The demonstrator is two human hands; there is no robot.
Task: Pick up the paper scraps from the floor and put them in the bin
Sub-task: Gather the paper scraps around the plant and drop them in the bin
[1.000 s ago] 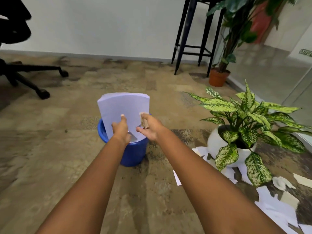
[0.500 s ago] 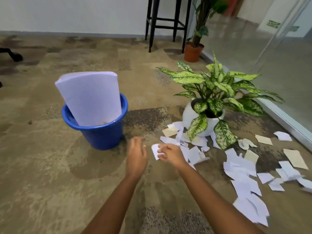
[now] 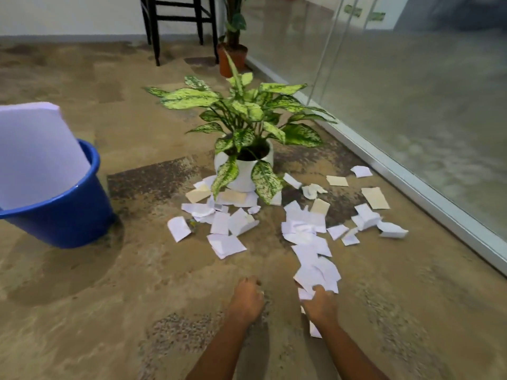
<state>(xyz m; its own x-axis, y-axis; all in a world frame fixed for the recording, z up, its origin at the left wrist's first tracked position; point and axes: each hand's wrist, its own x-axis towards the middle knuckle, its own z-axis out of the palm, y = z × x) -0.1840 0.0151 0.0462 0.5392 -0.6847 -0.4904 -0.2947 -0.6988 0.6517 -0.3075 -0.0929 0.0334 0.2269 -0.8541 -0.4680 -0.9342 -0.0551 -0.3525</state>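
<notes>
Left hand: the left hand (image 3: 247, 297) is hovering low over the floor (image 3: 109, 297) in the lower centre of the frame, with its fingers curling downward. It is blurred, so I cannot tell whether anything is in it.

Right hand: the right hand (image 3: 319, 303) is reaching just right of the left one, its fingers curling onto the white pieces at the near end of the paper trail and gripping them. One more piece is showing beneath the wrist.

Paper scraps: the paper scraps (image 3: 301, 229) are lying on the floor across the centre and centre right of the frame. They are clustering round the base of the white pot (image 3: 244, 174) and running in a line down toward the right hand. Most are white, a few are cream, and one is looking crumpled.

Bin: the blue bin (image 3: 68, 215) is standing on the floor at the left edge, well apart from both hands.

Large sheet: a big white sheet (image 3: 35, 152) is leaning inside the bin and sticking out above its rim.

Plant: a speckled green plant (image 3: 247, 111) is growing from the white pot, its lower leaves hanging over some scraps.

Background: a black stool (image 3: 178, 18) and a terracotta pot (image 3: 233, 60) are standing at the top centre. A glass wall (image 3: 411, 119) is running along the right side.
</notes>
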